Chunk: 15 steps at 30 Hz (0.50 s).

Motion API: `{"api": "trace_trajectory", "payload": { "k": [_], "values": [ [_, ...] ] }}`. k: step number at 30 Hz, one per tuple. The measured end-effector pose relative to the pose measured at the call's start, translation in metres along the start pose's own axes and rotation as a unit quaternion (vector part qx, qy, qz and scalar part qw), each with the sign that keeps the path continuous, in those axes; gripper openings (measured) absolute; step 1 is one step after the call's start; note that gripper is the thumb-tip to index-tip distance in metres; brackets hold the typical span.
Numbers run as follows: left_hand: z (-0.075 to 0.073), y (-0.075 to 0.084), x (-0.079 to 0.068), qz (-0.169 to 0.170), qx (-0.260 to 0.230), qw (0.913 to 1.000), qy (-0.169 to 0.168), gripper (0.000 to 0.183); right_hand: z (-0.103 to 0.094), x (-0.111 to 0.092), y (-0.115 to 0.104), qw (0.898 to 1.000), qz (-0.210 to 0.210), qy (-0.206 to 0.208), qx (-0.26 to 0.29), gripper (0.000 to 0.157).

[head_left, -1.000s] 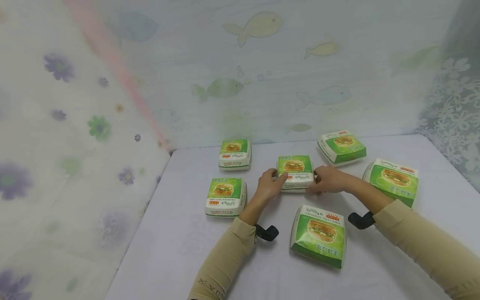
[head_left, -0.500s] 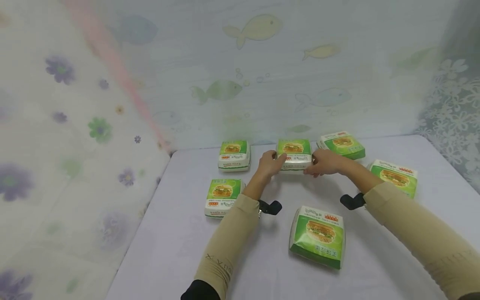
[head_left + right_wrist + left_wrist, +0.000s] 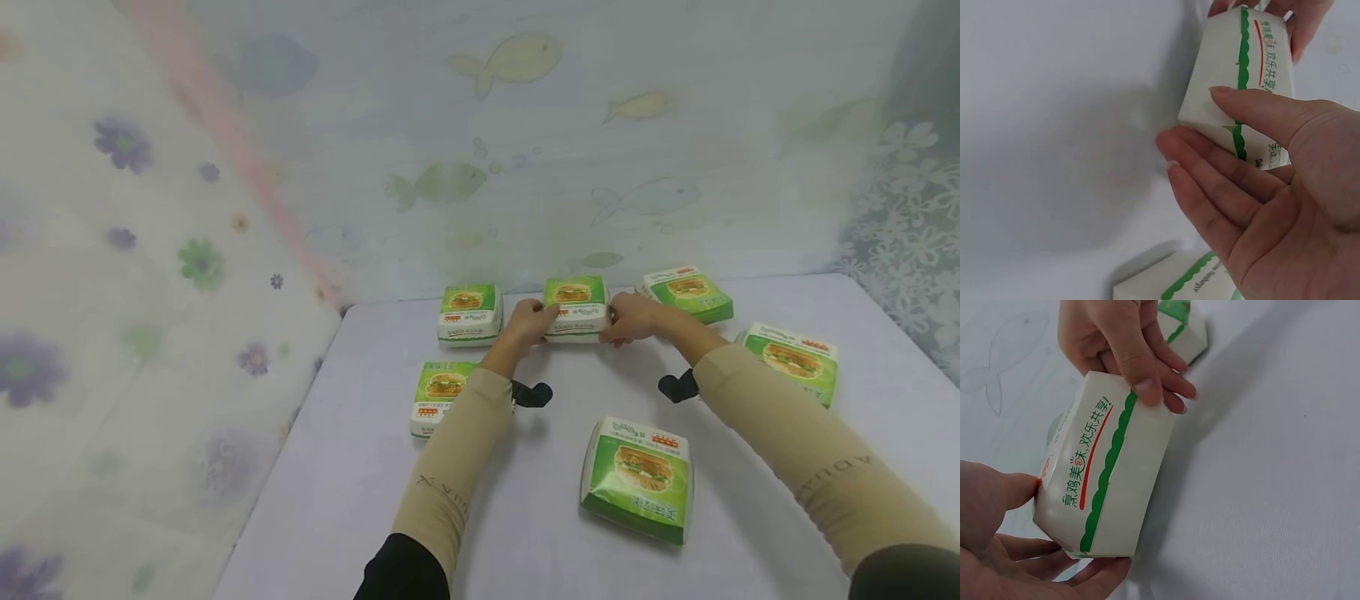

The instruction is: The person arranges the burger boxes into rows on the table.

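Note:
A green and white burger box [image 3: 576, 310] stands at the back middle of the table, between both hands. My left hand [image 3: 527, 323] grips its left end, thumb [image 3: 1019, 487] on the upper edge and fingers along the side. On the right end my right hand [image 3: 634, 317] holds it, with the thumb [image 3: 1254, 106] on the front wall and the fingers against the end. Both wrist views show the white front wall of the burger box [image 3: 1110, 481] with a green scalloped stripe. Whether its underside touches the table, I cannot tell.
Burger boxes lie around it: back left [image 3: 470, 315], front left [image 3: 442, 387], back right [image 3: 688, 293], right [image 3: 793, 360] and front middle [image 3: 637, 479]. The white-covered table [image 3: 337, 500] meets a fish-patterned curtain [image 3: 480, 217] behind.
Both hands have carried the burger box back toward the curtain, then slightly left, into the back row between two other boxes. Those other boxes have stayed in place.

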<state>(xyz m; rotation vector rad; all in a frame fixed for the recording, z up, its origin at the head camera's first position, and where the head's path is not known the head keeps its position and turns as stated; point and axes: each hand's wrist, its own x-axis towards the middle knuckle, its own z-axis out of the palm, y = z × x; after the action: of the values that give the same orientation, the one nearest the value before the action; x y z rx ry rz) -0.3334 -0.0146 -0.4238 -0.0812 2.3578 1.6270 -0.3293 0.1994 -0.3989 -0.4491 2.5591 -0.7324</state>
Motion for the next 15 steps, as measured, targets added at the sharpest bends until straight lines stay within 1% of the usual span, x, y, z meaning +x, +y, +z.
{"api": "trace_trajectory", "payload": {
  "k": [4, 9, 15],
  "values": [
    [-0.001, -0.002, 0.004, -0.001, 0.001, 1.0000, 0.002, 0.060, 0.002, 0.004, 0.001, 1.000, 0.015, -0.006, 0.008, 0.035],
    [0.000, -0.005, 0.008, -0.014, 0.014, 0.9997, 0.016, 0.062, 0.002, 0.009, 0.000, 1.000, 0.016, -0.008, 0.007, 0.032],
    [0.001, -0.007, 0.009, -0.010, -0.003, 0.9998, 0.018, 0.064, 0.002, 0.012, 0.001, 0.999, 0.028, -0.015, 0.011, 0.032]
  ]
}}
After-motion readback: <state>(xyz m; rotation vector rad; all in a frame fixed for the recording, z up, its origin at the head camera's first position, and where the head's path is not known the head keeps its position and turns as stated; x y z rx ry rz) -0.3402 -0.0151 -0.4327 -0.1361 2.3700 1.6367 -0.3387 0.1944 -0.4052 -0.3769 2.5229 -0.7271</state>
